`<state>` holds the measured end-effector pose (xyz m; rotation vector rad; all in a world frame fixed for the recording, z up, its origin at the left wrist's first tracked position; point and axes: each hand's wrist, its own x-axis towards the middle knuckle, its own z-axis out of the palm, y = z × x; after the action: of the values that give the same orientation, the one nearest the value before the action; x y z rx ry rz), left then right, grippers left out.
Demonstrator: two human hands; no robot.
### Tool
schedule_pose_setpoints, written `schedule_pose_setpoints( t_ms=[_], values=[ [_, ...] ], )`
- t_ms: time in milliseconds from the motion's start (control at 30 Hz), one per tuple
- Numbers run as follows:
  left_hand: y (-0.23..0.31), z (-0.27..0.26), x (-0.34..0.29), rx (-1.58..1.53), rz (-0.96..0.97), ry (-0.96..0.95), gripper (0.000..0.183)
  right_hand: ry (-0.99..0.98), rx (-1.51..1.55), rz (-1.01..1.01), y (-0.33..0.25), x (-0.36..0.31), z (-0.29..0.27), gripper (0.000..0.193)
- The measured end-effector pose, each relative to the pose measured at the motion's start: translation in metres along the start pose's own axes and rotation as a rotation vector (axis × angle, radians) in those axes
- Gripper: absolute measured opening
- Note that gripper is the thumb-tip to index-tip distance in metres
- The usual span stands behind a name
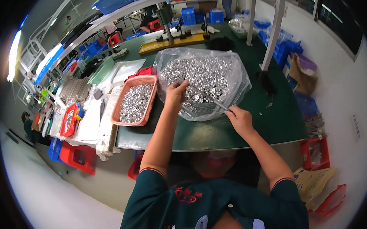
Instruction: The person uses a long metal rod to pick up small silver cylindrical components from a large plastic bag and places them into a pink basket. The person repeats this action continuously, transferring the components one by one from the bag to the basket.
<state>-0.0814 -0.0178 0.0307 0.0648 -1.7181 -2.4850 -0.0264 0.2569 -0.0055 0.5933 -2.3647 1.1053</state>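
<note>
Left hand: holding metal rod, far-left end | Right hand: holding near-right end | Rod: over plastic bag of small metal parts | Risk: parts could spill; cause: rod snagging film

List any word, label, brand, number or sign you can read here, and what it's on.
None reads clearly.
Dark green shirt: red chest embroidery, too small to read.
Right wall: vertical dark lettering, too small to read.
Tan sack: printed marks, too blurred to read.
Metal rod and clear bag: no lettering seen.
</note>
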Motion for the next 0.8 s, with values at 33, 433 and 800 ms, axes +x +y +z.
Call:
schedule_pose_setpoints(
  t_ms=[33,433,800],
  values=[
    [-0.008,0.005,0.001,0.004,-0.039,-0.019,0.022,-0.047,0.073,0.054,-0.001,0.002,0.011,0.017],
    [-0.049,-0.032,0.059,-0.566,-0.272,0.204,0.020,-0.030,0.041,0.076,0.038,0.040,0.058,0.017],
    [-0.057,-0.072,0.056,-0.802,-0.082,-0.068,0.030,-0.056,0.025,-0.068,0.039,0.048,0.054,0.013]
  ],
)
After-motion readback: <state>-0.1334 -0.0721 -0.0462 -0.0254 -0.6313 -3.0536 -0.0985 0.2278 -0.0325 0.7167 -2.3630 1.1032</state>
